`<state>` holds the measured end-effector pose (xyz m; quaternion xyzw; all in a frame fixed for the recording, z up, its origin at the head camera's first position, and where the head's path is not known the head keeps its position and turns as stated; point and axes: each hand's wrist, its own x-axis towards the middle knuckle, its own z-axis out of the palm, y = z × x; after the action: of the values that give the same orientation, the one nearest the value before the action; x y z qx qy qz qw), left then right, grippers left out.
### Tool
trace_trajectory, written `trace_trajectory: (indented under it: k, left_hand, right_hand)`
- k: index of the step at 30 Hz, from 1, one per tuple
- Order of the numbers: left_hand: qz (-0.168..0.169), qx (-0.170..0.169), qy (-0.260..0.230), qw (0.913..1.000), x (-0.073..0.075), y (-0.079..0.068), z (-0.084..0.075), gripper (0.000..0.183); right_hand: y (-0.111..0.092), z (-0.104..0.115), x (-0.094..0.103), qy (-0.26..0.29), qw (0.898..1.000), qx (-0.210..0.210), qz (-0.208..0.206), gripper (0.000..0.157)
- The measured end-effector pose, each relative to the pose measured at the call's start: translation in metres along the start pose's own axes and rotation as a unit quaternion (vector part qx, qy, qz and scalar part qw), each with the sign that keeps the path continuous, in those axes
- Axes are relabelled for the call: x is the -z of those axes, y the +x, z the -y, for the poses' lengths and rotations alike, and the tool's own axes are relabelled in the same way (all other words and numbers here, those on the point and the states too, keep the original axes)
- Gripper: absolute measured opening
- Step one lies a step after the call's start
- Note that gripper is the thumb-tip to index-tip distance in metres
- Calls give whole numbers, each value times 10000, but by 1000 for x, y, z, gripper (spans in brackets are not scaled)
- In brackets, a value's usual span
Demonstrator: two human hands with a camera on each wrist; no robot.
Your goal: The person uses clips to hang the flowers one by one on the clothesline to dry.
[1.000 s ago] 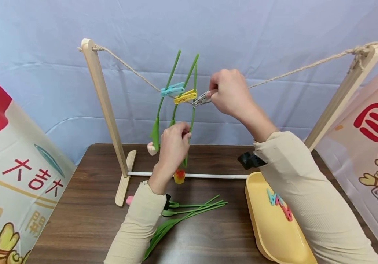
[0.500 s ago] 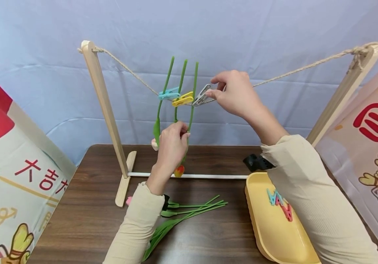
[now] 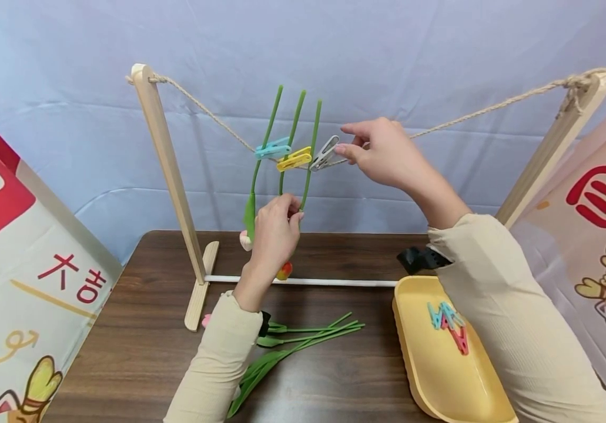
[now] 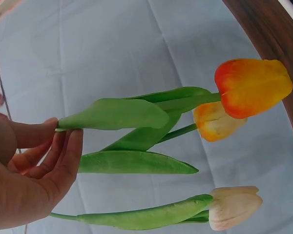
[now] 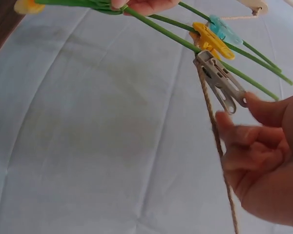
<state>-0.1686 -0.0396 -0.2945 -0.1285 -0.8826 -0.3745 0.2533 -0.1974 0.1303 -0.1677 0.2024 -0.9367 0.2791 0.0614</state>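
My left hand (image 3: 275, 232) pinches the red-and-yellow tulip (image 4: 254, 88) at its stem and leaf, between thumb and fingers. The flower hangs downward; its green stem (image 3: 315, 129) rises past the rope (image 3: 464, 119). A grey clothespin (image 3: 325, 154) is clamped on that stem at the rope. Beside the clothespin's handle ends, my right hand (image 3: 389, 153) has thumb and forefinger spread apart, the thumb tip right at one handle. To the left, a yellow clothespin (image 3: 294, 159) and a light blue clothespin (image 3: 273, 149) hold two more tulips, including a pale one (image 4: 234, 208).
Wooden posts (image 3: 167, 170) carry the sagging rope, with a white bar (image 3: 345, 283) low between them. Several tulips (image 3: 313, 339) lie on the brown table (image 3: 139, 352). A yellow tray (image 3: 414, 376) at right contains blue and red clothespins (image 3: 458, 339). Printed panels flank the table.
My right hand has loosened its pinch on the grey clothespin and drawn slightly right, fingers spreading. The clothespin stays on stem and rope. My left hand keeps its hold.
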Motion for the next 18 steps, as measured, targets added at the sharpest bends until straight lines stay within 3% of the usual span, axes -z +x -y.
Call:
trace_trajectory:
  k: [3,6,11,18]
  left_hand:
    - [-31,-74,-20,10000,-1,0,1,4]
    - [-81,-139,-36,9999,-1,0,1,4]
    - [-137,-239,-1,9996,-2,-1,2,4]
    - [-254,-200,-27,9995,-1,-1,2,4]
  right_hand:
    - [6,-1,-5,544,9985,78,-9,33]
    - [10,0,-10,856,9956,225,-294,20]
    - [12,4,-23,417,9936,555,-892,11]
    - [12,7,-27,448,9887,605,-1294,12]
